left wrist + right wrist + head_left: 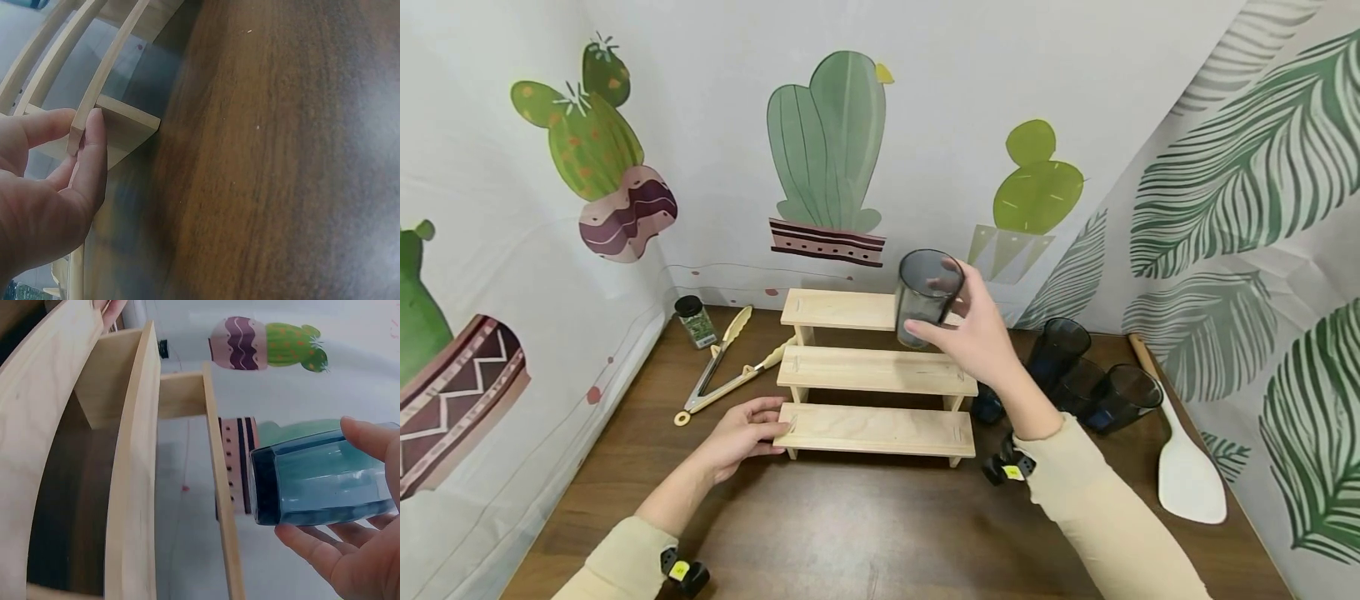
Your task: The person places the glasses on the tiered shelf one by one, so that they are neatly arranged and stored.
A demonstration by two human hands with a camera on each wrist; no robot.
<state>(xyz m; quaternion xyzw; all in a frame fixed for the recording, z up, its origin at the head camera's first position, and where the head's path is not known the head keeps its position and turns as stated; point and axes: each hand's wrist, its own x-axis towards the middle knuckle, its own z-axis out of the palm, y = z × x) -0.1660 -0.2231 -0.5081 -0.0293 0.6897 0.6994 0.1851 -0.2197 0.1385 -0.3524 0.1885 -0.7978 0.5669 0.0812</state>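
Observation:
A three-step wooden shelf (pixel 880 429) stands on the table. At the left end of its lowest step, my left hand (pixel 748 435) pinches the board's edge; the left wrist view shows the thumb on top and fingers beneath the plank (pixel 112 59). My right hand (pixel 973 333) grips a tinted drinking glass (pixel 917 292) around its side, thumb and fingers on opposite walls. The glass is upright in the head view, over the right part of the top step. In the right wrist view, the base of the glass (pixel 265 487) is close to the top board's edge and apart from it.
Several dark glasses (pixel 1123 398) stand right of the shelf, partly behind the right forearm. A white spatula (pixel 1191 475) lies at the right edge. Left of the shelf are open tongs (pixel 707 379) and a black-lidded spice jar (pixel 696 322). A cactus-print cloth (pixel 715 167) hangs behind.

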